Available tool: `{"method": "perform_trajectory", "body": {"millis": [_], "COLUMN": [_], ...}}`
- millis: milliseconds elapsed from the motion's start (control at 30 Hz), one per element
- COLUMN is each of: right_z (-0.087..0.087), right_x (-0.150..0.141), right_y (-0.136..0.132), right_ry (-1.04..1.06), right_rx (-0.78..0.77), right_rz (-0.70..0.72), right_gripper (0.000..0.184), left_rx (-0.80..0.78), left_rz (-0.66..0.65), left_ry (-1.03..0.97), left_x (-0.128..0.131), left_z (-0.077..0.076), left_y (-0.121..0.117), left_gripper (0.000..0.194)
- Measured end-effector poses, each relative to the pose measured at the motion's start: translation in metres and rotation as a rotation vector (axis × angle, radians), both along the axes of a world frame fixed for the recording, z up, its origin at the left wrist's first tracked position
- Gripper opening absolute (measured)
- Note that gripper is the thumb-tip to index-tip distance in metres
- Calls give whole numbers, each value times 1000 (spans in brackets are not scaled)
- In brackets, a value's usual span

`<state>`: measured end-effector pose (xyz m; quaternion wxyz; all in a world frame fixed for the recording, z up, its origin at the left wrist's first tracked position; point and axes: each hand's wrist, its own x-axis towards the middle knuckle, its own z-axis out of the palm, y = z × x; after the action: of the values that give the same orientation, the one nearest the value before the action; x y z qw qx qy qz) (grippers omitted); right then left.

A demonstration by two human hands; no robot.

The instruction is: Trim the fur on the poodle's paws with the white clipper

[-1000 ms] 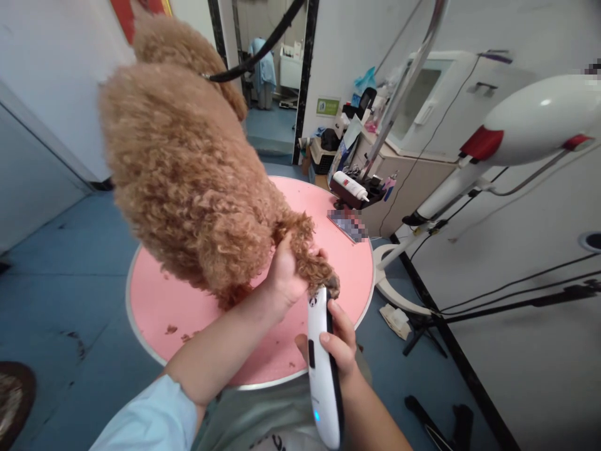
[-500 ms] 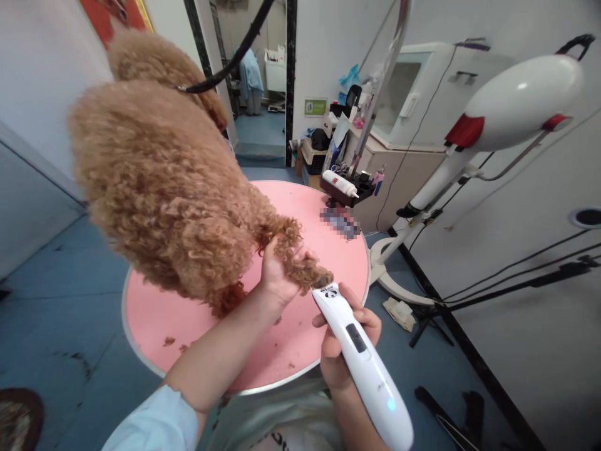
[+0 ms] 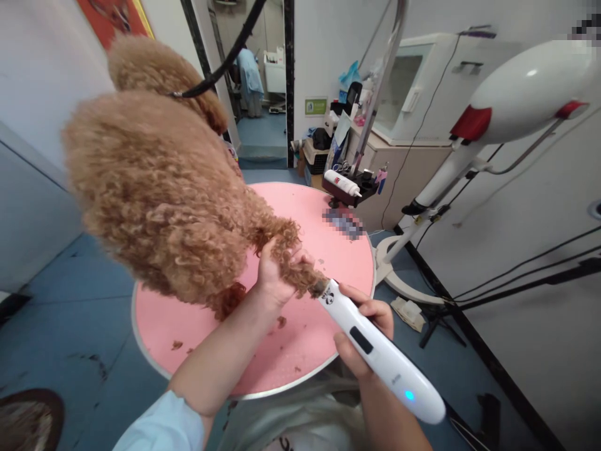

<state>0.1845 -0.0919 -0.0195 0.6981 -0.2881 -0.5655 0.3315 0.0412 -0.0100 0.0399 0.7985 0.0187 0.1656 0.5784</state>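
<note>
Mid-frame, a curly brown dog leg [image 3: 298, 272] sits in the left hand [image 3: 275, 275], fingers curled around it. Right of center, thumb and fingers of the right hand [image 3: 379, 315] clasp smooth, elongated white clippers [image 3: 389, 363], tip against the paw [image 3: 319, 287]. Below: a round pink table [image 3: 263, 369].

White bottle [image 3: 342, 183] — atop black tray [image 3: 346, 198]

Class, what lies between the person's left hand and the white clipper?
The furry end of the dog's leg lies between the left hand and the white clipper, as the head view shows.
</note>
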Motion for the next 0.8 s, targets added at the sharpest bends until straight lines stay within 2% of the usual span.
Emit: {"method": "perform_trajectory", "body": {"millis": [100,200,267,367,467,567,667,800], "right_z": [2,-3,-6,-9,-9,-7,-3,1], "right_x": [3,6,6,5,5,5,2,-2], "right_y": [7,15,19,19,16,14,17,21], "right_ry": [64,288,468,628,680,645,559,513], "right_rx": [-106,-304,-446,-591,-557,-503,-493,-496], "right_rz": [43,244,366,437,344,227,222,273], "right_gripper": [31,37,43,47,41,34,36,38], "left_rx": [35,104,126,115,135,192,243,230], "left_rz": [-30,-86,-76,-34,-29,-64,-87,-80], "left_ry": [2,9,-7,-34,-40,-48,-44,28], "left_x": [-2,-5,-6,-5,-3,0,1,0], "left_z": [-4,-9,-10,-7,-6,-8,-12,-14], "left_y": [1,3,3,2,2,3,4,6], "left_gripper": [35,29,24,21,23,23,23,25]}}
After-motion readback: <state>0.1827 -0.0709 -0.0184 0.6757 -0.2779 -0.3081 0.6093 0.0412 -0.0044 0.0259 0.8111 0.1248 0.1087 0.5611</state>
